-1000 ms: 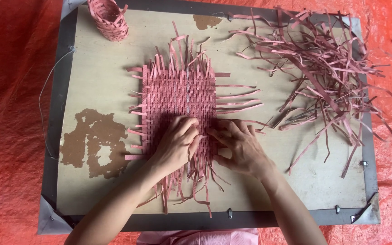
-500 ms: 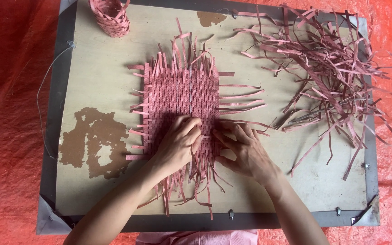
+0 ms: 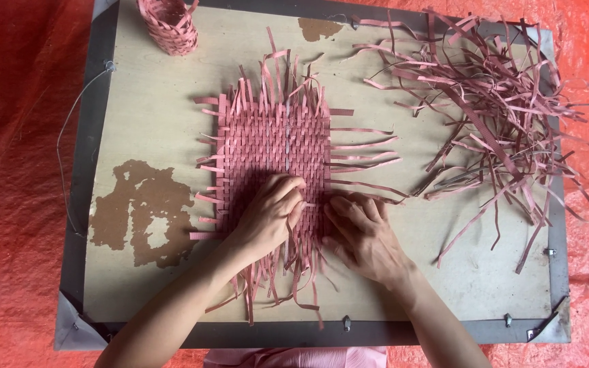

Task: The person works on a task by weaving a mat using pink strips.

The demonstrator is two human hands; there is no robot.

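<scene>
Left hand (image 3: 267, 218) flat on the near end of the woven pink mat (image 3: 274, 146), fingers curled, fingertips pinching at a thin strip right by the weave's edge. Right hand (image 3: 363, 235) just beside it, palm down, fingers spread and pressing on the mat's lower right corner, tips nearly touching the left hand's. Mat sitting mid-tabletop (image 3: 144, 123), loose strip ends sticking out on all four sides, a long fringe hanging toward the near edge under both wrists. Off to the right, well apart from the hands, a big messy heap of loose pink strips (image 3: 492, 123). Up at the far left corner, a small woven pink basket (image 3: 168, 24), upright, partly cut off by the frame, so can't tell what's inside. Worn brown patch (image 3: 141, 211) on the board left of the mat. Orange tarp (image 3: 15, 170) all around underneath.
</scene>
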